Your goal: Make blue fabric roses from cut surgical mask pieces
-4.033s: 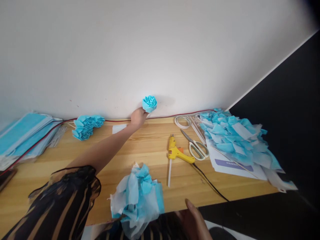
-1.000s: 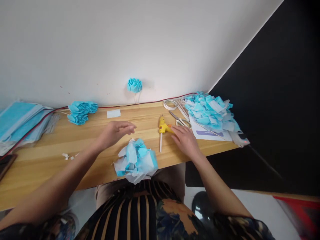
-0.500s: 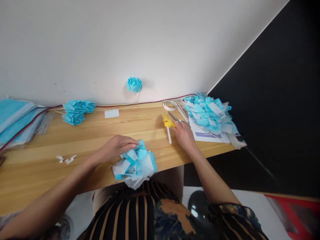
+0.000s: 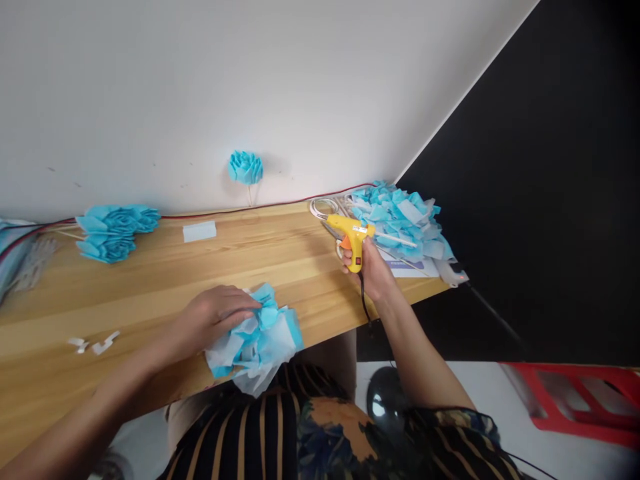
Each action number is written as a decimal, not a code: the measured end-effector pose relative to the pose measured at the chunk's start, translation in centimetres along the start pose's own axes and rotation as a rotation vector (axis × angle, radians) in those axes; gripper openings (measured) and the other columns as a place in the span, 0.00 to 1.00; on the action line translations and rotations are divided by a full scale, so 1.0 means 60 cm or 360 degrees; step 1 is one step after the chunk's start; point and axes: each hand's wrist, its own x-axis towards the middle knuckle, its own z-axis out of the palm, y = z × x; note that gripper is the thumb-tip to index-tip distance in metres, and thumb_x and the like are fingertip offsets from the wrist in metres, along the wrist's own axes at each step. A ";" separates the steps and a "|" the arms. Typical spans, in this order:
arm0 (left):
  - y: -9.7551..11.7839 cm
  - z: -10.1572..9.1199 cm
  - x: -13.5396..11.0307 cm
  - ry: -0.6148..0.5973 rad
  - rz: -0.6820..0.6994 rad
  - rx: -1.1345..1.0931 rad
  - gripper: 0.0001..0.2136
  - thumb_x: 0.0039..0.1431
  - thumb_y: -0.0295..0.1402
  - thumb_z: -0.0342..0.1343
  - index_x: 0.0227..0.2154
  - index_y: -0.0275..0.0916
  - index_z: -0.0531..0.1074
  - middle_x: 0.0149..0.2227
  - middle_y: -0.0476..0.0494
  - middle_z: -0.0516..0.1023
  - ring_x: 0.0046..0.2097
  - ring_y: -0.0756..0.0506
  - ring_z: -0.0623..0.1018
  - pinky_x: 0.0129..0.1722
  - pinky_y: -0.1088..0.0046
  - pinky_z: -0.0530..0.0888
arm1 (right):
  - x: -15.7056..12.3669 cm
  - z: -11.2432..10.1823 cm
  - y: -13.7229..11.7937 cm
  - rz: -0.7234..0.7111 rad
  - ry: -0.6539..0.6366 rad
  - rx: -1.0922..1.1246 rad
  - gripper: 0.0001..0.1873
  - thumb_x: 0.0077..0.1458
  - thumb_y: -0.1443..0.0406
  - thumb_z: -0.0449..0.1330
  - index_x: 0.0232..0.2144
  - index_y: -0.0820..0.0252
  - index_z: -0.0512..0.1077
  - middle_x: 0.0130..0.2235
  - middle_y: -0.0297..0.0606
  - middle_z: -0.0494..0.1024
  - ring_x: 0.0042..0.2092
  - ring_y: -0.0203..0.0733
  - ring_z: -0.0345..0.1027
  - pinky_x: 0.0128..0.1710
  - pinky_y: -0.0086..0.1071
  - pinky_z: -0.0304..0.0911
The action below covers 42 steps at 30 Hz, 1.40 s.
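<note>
My right hand (image 4: 376,267) is closed round the handle of a yellow hot glue gun (image 4: 356,243), raised above the wooden table. Its nozzle points left, a white glue stick (image 4: 397,239) juts from the back, and a black cord hangs below. My left hand (image 4: 220,313) rests at the top left of a loose heap of blue and white fabric pieces (image 4: 257,340) by the table's front edge. Thumb and fingers come together on a blue piece there; their tips are partly hidden. Scissors (image 4: 330,230) lie behind the glue gun.
A finished blue flower (image 4: 245,167) on a stick stands against the wall; more blue flowers (image 4: 115,230) lie left. A larger petal heap (image 4: 400,213) sits back right, beside a tape roll (image 4: 323,208). White scraps (image 4: 105,343) and a white rectangle (image 4: 199,231) lie on the table (image 4: 270,250).
My right hand has lifted the glue gun off the table and turned it, nozzle to the left. My left hand stays at the fabric heap. The view has shifted right.
</note>
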 end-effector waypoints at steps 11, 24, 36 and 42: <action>0.001 0.003 -0.008 0.0057 0.0015 -0.0021 0.14 0.69 0.41 0.52 0.47 0.49 0.82 0.46 0.44 0.86 0.49 0.40 0.83 0.52 0.60 0.78 | -0.012 0.003 -0.001 -0.0066 0.0029 -0.0062 0.13 0.44 0.62 0.70 0.34 0.55 0.74 0.33 0.31 0.74 0.32 0.34 0.64 0.30 0.28 0.64; 0.029 0.069 -0.064 -0.0071 0.0270 0.0417 0.34 0.59 0.45 0.65 0.68 0.55 0.62 0.71 0.39 0.62 0.72 0.32 0.62 0.68 0.42 0.63 | -0.076 -0.146 -0.026 -0.0404 0.0468 -0.0817 0.20 0.52 0.55 0.65 0.46 0.50 0.70 0.42 0.34 0.75 0.42 0.40 0.71 0.44 0.35 0.70; -0.030 0.067 -0.042 0.0082 0.0254 0.0744 0.19 0.68 0.40 0.54 0.59 0.51 0.74 0.67 0.39 0.69 0.67 0.34 0.69 0.65 0.47 0.65 | -0.117 -0.229 0.005 -0.0468 0.0668 -0.1646 0.19 0.58 0.55 0.60 0.49 0.56 0.71 0.47 0.47 0.81 0.50 0.54 0.75 0.55 0.51 0.66; -0.034 0.063 -0.044 0.0076 0.0196 0.0793 0.18 0.68 0.41 0.54 0.58 0.49 0.74 0.67 0.38 0.69 0.68 0.34 0.67 0.66 0.47 0.64 | -0.111 -0.238 0.009 -0.0427 0.0730 -0.1714 0.19 0.58 0.54 0.59 0.48 0.57 0.70 0.48 0.49 0.82 0.49 0.55 0.76 0.52 0.50 0.68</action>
